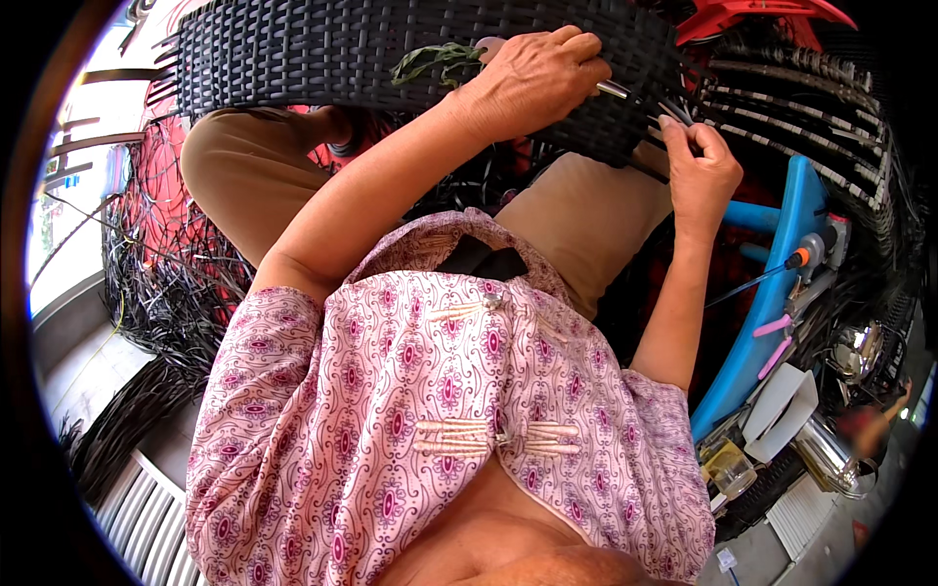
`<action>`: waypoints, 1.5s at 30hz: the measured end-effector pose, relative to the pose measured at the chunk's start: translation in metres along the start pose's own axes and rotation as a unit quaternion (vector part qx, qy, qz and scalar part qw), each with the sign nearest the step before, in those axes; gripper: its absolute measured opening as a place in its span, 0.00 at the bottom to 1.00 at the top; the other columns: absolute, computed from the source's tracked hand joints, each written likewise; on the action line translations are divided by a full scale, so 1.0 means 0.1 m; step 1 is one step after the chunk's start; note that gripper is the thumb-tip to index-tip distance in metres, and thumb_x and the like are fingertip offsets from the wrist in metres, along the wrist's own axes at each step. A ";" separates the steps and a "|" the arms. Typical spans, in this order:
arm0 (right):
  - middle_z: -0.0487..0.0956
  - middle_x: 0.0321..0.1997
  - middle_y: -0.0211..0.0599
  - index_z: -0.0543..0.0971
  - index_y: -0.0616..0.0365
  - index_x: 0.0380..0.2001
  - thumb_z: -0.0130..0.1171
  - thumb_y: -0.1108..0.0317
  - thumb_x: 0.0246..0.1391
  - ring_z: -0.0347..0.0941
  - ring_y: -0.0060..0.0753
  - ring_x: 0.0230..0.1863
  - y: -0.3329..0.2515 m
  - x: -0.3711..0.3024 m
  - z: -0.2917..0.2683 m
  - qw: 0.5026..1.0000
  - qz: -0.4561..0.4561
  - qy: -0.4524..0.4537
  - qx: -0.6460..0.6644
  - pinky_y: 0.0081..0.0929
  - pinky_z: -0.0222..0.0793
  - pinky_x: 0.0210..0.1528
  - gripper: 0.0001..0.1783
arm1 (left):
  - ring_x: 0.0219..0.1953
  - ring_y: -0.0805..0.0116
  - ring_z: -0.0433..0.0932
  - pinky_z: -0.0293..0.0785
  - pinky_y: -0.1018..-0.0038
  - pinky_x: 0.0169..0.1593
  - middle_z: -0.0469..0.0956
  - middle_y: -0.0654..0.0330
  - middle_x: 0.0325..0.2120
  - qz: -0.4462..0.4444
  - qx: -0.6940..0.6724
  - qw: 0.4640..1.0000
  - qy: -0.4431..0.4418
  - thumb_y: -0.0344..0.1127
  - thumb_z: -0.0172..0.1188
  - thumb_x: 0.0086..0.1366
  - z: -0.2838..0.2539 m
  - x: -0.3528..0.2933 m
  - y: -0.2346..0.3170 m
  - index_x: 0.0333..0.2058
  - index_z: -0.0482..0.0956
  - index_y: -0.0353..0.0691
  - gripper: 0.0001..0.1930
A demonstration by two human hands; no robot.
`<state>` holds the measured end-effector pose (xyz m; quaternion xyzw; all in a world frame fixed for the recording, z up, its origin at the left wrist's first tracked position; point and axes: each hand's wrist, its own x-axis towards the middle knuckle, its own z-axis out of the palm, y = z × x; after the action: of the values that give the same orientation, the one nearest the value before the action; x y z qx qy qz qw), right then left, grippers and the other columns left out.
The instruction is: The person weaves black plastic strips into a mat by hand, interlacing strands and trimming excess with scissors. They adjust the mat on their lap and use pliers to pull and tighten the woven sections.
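Gripping a thin metal tool (614, 91) in closed fingers, the left hand (532, 78) rested on top of the dark woven panel (322, 44), near its right edge. The tool's tip pointed right toward the loose strands (676, 110) that stuck out of the panel's edge. The right hand (699, 166), just beside and below, pinched those strands between thumb and fingertips. The panel was black, of flat plastic strips in a tight basket weave, and lay across the person's lap over tan trousers (586, 220); a green twisted cord (435, 61) lay on it by the left wrist. Bundles of black strips (161, 283) were heaped on the floor to the left. To the right stood a blue frame (772, 293), with a screwdriver (772, 273), pink-handled tools (774, 337) and white paper (782, 400) beside it.
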<state>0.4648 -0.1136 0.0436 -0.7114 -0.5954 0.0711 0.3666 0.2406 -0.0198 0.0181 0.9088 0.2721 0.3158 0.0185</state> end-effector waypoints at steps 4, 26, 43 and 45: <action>0.83 0.26 0.38 0.86 0.65 0.36 0.72 0.65 0.53 0.76 0.21 0.26 0.10 0.03 0.14 0.994 0.028 -0.027 0.098 0.23 0.71 0.32 0.13 | 0.44 0.63 0.78 0.78 0.66 0.43 0.73 0.63 0.34 -0.005 0.004 1.000 0.004 0.37 0.67 0.59 -0.04 -0.03 0.04 0.42 0.83 0.46 0.12; 0.81 0.30 0.26 0.84 0.65 0.42 0.67 0.71 0.57 0.74 0.14 0.31 0.30 0.20 0.03 0.967 0.117 -0.096 0.206 0.17 0.71 0.36 0.11 | 0.43 0.62 0.78 0.78 0.66 0.42 0.74 0.62 0.35 -0.006 0.042 0.999 -0.011 0.36 0.66 0.60 -0.35 -0.13 0.02 0.39 0.82 0.43 0.09; 0.78 0.40 0.28 0.87 0.51 0.36 0.70 0.75 0.47 0.75 0.34 0.44 -0.37 0.19 -0.02 0.953 -0.287 0.062 -0.077 0.32 0.73 0.48 0.11 | 0.42 0.60 0.78 0.76 0.63 0.42 0.73 0.62 0.34 -0.073 0.061 0.995 -0.028 0.36 0.67 0.59 -0.62 -0.34 -0.12 0.41 0.84 0.48 0.11; 0.78 0.40 0.27 0.86 0.50 0.35 0.70 0.74 0.46 0.75 0.35 0.44 -0.32 0.24 0.09 0.949 -0.298 -0.042 -0.096 0.34 0.74 0.46 0.11 | 0.43 0.61 0.78 0.76 0.63 0.43 0.73 0.62 0.34 -0.070 0.062 0.995 -0.030 0.35 0.67 0.58 -0.63 -0.34 -0.11 0.42 0.84 0.47 0.12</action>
<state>0.4413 -0.0874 0.0638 -0.5302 -0.7987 -0.0693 0.2759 0.1762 -0.0362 0.0475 0.8959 0.3534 0.2692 -0.0082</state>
